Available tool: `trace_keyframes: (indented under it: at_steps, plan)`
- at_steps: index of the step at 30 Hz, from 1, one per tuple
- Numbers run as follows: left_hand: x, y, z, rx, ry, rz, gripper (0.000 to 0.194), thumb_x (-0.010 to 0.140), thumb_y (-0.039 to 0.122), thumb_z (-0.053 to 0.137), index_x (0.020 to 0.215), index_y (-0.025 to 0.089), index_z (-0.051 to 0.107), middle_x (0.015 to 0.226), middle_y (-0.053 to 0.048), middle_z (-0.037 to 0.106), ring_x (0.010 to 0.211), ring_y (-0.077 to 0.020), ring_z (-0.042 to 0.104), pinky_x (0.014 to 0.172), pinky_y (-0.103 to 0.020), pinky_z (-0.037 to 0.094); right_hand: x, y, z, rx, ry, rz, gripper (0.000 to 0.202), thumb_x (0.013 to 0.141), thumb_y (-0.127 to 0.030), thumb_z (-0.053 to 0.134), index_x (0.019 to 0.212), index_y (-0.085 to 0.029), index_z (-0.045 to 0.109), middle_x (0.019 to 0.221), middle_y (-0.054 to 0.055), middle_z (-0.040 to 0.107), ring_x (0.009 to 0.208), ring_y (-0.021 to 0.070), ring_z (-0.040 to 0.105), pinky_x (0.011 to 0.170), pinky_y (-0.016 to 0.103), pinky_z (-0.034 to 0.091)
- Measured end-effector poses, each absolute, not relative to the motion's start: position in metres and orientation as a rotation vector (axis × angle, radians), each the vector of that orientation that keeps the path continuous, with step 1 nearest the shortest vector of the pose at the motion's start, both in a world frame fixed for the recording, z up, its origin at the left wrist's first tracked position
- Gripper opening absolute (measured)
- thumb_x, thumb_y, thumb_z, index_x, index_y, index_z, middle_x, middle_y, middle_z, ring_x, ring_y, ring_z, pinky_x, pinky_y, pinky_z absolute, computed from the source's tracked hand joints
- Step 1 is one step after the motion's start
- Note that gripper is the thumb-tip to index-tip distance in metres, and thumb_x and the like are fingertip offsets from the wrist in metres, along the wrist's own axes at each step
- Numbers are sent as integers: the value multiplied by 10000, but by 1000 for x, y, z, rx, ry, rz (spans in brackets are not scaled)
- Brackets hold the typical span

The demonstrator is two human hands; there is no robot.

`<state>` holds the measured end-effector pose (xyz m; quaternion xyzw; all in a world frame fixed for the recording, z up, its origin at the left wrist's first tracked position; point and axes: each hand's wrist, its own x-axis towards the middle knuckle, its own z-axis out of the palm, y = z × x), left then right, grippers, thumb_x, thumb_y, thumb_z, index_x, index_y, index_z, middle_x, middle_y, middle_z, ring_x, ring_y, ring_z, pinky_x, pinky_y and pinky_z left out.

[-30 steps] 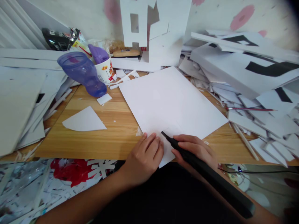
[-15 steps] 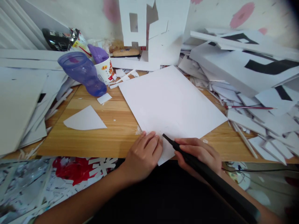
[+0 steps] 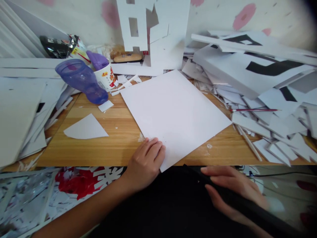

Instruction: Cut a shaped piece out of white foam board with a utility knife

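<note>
A large white board sheet (image 3: 174, 112) lies at an angle on the table, one corner reaching past the front edge. My left hand (image 3: 147, 162) rests on its near-left edge, fingers stretched out and fairly flat. Below the table's front edge, my right hand (image 3: 235, 185) wraps round a long black wand-shaped tool (image 3: 223, 191) with a thin tip. The tip points up and left, apart from the sheet; the tool blends into the dark clothing behind it. Left of the sheet is a white offcut (image 3: 85, 127) with one curved side.
A purple translucent vase-shaped container (image 3: 81, 79) leans by a printed paper cup (image 3: 106, 76) at the back left. Piles of white scraps (image 3: 269, 125) cover the right side, with a thin red brush (image 3: 255, 109) on them. More white boards (image 3: 19, 115) are stacked left.
My right hand has drawn the black tool down and right, off the sheet and below the table edge. My left hand stays on the sheet. The view has shifted slightly.
</note>
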<state>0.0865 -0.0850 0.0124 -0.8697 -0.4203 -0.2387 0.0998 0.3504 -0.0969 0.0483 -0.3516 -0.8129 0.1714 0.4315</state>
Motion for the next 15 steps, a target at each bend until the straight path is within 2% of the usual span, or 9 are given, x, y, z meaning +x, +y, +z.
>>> trace_keyframes:
  at_steps: [2, 4, 7, 10, 12, 15]
  plan:
    - [86, -86, 14, -2607, -1279, -687, 380, 793, 101, 543, 1159, 52, 629, 1143, -180, 691, 1137, -325, 612, 1015, -526, 494, 360, -91, 46, -968, -1862, 569, 238, 768, -129, 690, 972, -235, 631, 933, 49, 712, 818, 199, 714, 656, 304, 624]
    - [86, -86, 17, -2672, -1326, -630, 427, 825, 257, 623, 1215, 85, 610, 1234, -172, 656, 1205, -350, 564, 1050, -570, 443, 366, -78, 41, -1033, -1638, 732, 200, 780, -231, 721, 965, -249, 647, 989, 74, 692, 878, 246, 701, 693, 383, 626]
    - [90, -84, 22, -2791, -1312, -463, 605, 822, 394, 670, 1351, 139, 523, 1430, -141, 530, 1355, -377, 418, 1099, -602, 364, 366, -49, 38, -974, -1365, 1054, 281, 765, -335, 763, 1010, -264, 644, 993, 67, 683, 765, 230, 697, 631, 391, 610]
    - [98, -82, 23, -2856, -1217, -423, 609, 835, 323, 652, 1385, 122, 483, 1484, -133, 475, 1407, -352, 351, 1129, -547, 342, 356, -19, 40, -910, -1221, 1345, 319, 748, -295, 788, 1030, -250, 646, 930, 32, 695, 627, 149, 661, 535, 290, 571]
    - [103, -81, 22, -2863, -1190, -445, 556, 843, 257, 621, 1363, 104, 500, 1458, -136, 506, 1391, -339, 384, 1129, -521, 350, 347, -2, 44, -931, -1149, 1471, 310, 730, -262, 800, 1008, -235, 664, 957, 29, 702, 641, 125, 660, 508, 236, 553]
    - [107, -79, 21, -2849, -1176, -453, 499, 859, 215, 576, 1336, 79, 520, 1419, -149, 544, 1346, -341, 446, 1094, -500, 401, 335, 16, 49, -954, -1088, 1619, 318, 690, -304, 826, 960, -216, 684, 1026, 44, 712, 695, 128, 677, 541, 230, 567]
